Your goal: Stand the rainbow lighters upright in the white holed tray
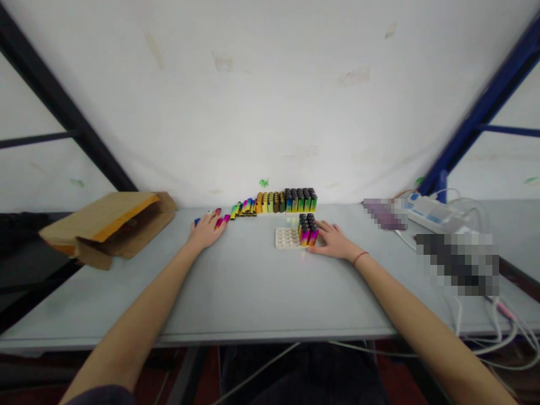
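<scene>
My left hand (206, 230) lies palm down on the table, fingers spread over a few loose shiny lighters (226, 218) in blue and magenta; part of them is hidden under it. My right hand (333, 241) rests with fingers apart against the right side of a small upright block of pink-and-orange lighters (308, 236) with black tops. These stand at the right end of a white tray (287, 238) with round hollows, whose left part shows bare. Behind, green-and-blue lighters (301, 201) with black tops stand in a block.
Yellow and green lighters (270, 202) stand in rows at the wall, beside a loose pile of multicoloured ones (247, 208). An open cardboard box (113, 222) lies at the left. A power strip (434, 214), cables and two blurred items occupy the right side.
</scene>
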Available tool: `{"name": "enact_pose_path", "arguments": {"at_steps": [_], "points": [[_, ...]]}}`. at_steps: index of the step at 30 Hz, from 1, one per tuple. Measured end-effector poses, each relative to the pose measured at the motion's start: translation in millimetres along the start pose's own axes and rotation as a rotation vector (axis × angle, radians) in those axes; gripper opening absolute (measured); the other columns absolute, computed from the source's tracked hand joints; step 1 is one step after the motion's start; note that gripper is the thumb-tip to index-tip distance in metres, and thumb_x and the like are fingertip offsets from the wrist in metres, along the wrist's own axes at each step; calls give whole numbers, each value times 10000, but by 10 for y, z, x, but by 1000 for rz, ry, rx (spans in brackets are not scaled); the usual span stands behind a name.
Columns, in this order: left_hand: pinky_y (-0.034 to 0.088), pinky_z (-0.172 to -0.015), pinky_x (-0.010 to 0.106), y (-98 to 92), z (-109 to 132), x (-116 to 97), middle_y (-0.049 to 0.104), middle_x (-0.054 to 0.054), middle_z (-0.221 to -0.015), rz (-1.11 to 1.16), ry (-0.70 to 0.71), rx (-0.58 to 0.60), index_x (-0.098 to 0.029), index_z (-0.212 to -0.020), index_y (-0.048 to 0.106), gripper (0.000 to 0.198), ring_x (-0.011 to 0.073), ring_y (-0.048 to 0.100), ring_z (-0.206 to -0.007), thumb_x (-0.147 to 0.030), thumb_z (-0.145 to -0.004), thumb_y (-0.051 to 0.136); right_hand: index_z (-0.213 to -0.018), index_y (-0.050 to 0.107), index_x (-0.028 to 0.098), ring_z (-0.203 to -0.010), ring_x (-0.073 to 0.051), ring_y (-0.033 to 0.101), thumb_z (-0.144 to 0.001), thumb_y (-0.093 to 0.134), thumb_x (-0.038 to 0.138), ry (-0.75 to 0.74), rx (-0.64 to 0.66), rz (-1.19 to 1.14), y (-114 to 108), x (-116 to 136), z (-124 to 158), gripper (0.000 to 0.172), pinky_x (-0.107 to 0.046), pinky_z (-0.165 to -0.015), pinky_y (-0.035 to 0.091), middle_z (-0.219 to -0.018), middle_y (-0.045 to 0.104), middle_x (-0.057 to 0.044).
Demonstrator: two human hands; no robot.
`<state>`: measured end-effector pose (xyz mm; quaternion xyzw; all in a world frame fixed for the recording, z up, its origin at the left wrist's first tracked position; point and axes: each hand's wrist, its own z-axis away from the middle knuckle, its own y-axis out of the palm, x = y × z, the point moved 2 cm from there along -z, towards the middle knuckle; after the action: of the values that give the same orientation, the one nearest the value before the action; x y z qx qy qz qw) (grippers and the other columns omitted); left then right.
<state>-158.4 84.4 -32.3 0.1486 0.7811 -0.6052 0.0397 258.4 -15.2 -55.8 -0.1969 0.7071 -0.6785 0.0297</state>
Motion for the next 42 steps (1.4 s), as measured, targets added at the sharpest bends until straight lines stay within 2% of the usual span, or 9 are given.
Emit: {"name": "enact_pose_path", "arguments": {"at_steps": [5, 8, 14, 21, 30, 33, 36, 39, 42], "points": [[256, -1187, 645, 32, 609, -303, 397, 136, -1627, -129, 15, 117, -248, -1373, 562, 424, 305, 335, -1510, -413, -1018, 400, -1524, 476, 196, -1514, -433, 261, -848, 500, 824, -2, 15, -6, 17, -19, -7, 924, -661, -1189, 219, -1630, 357, -199], [283, -1182, 610, 103, 808, -662, 405, 124, -1623, -116, 95, 60, -278, -1371, 577, 440, 305, 341, -1505, -443, -999, 410, -1521, 480, 186, -1519, -435, 250, -851, 500, 819, 8, 25, -7, 24, -32, -10, 922, -665, -1191, 212, -1634, 347, -206], [292, -1124, 648, 263, 651, -1259, 532, 122, -1526, -2, 72, -49, -294, -1294, 664, 413, 390, 417, -1414, -454, -984, 443, -1526, 474, 200, -1515, -441, 259, -846, 502, 822, 8, 30, -6, 11, -14, -5, 922, -680, -1185, 216, -1639, 342, -198], [214, -1132, 660, 261, 567, -1305, 507, 169, -1529, -62, 183, -138, -256, -1346, 648, 527, 419, 370, -1409, -561, -935, 519, -1531, 465, 188, -1513, -435, 267, -853, 514, 810, 11, 32, 11, -8, 10, -4, 921, -660, -1192, 217, -1640, 338, -199], [396, -960, 539, 168, 476, -1438, 650, 198, -1263, -144, 170, -30, -158, -981, 751, 316, 396, 488, -1229, -357, -943, 508, -1527, 468, 187, -1514, -432, 265, -848, 540, 797, 14, 32, -2, -13, 11, 2, 916, -664, -1195, 209, -1641, 337, -198], [400, -963, 504, 79, 438, -1462, 690, 187, -1147, 43, 97, -89, -161, -871, 716, 253, 377, 523, -1199, -281, -932, 501, -1524, 472, 195, -1510, -437, 271, -844, 528, 810, 13, 22, -2, -9, 8, 1, 919, -674, -1188, 212, -1633, 353, -198], [455, -836, 381, 8, 344, -1493, 714, 132, -888, 545, -25, -101, -184, -772, 640, 195, 290, 631, -954, -273, -912, 537, -1519, 481, 197, -1508, -439, 277, -842, 519, 818, 6, 20, -2, -8, 11, 2, 919, -666, -1189, 221, -1632, 354, -196], [401, -565, 255, 17, 229, -1606, 582, 19, -585, 1215, -161, 80, -204, -718, 548, 255, 154, 535, -553, -358, -921, 552, -1520, 481, 215, -1504, -443, 281, -840, 520, 819, 4, 10, -3, -13, 17, 3, 910, -672, -1186, 221, -1630, 363, -187], [275, -431, 203, 51, 186, -1768, 378, -77, -476, 1613, -243, 234, -200, -764, 533, 330, 86, 353, -398, -476, -944, 549, -1517, 485, 218, -1502, -442, 285, -840, 517, 821, 6, 5, -2, -15, 20, 3, 907, -673, -1185, 221, -1628, 367, -183]]}}
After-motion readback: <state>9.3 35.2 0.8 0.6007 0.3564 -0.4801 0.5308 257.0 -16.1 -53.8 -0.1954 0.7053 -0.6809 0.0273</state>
